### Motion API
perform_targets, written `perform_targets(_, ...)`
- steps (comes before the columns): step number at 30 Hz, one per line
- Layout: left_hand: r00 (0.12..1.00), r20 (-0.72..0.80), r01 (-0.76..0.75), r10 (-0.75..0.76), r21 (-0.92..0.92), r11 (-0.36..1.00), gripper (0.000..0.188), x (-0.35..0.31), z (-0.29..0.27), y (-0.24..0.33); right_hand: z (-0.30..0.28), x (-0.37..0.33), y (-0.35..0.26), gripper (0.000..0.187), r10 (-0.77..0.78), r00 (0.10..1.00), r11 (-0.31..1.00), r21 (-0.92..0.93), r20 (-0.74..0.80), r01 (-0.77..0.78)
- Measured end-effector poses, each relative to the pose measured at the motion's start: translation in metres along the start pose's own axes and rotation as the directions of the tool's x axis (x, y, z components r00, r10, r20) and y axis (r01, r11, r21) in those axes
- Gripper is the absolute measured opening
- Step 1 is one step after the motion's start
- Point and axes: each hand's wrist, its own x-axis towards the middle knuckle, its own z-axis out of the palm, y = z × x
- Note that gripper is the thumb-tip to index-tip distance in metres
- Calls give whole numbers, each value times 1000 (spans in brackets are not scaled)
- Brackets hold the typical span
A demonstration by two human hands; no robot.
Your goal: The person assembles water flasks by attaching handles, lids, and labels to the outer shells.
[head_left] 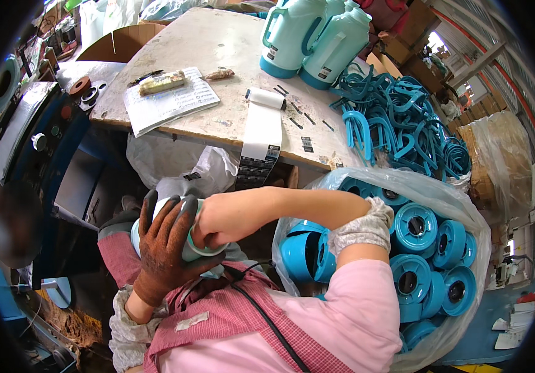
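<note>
A pale mint-green jug body (194,253) lies in my lap, its round open end turned toward my chest. My left hand (163,239), in a brown-stained work glove with dark fingertips, wraps over its side and grips it. My bare right hand (223,217) reaches into the opening with its fingers curled; whatever they hold is hidden by the hand and the rim. On the table just beyond, a strip of labels (261,133) unrolls from a white roll and hangs over the front edge.
Mint jugs with handles (289,40) stand at the table's far right, beside a heap of teal plastic handles (392,118). At my right, a clear plastic bag (476,248) holds several blue round parts (415,227). Papers (171,102) lie on the table; a dark machine (43,137) stands left.
</note>
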Motion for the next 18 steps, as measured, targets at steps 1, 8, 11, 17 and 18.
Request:
perform_targets(1,1000,-25,-20,20,-9,1000,84,2,0,-3,-1,-8,-2,16,-19,998,996,87,-67,25)
perform_targets(8,927,-360,130,-101,56,990,83,-24,-89,-116,24,-169,179,37,531,-35,704,464,-847,-538)
perform_targets(11,876,-249,387,-412,-146,910,70,-29,-102,-197,55,-184,235,51,596,-52,615,497,-801,-612)
perform_targets(17,742,262,482,-618,-849,218,49,-80,8,-293,47,-150,249,38,576,100,725,451,-811,-520)
perform_targets(18,741,289,420,-606,-904,83,47,-85,21,-289,44,-152,242,33,567,135,712,401,-812,-577)
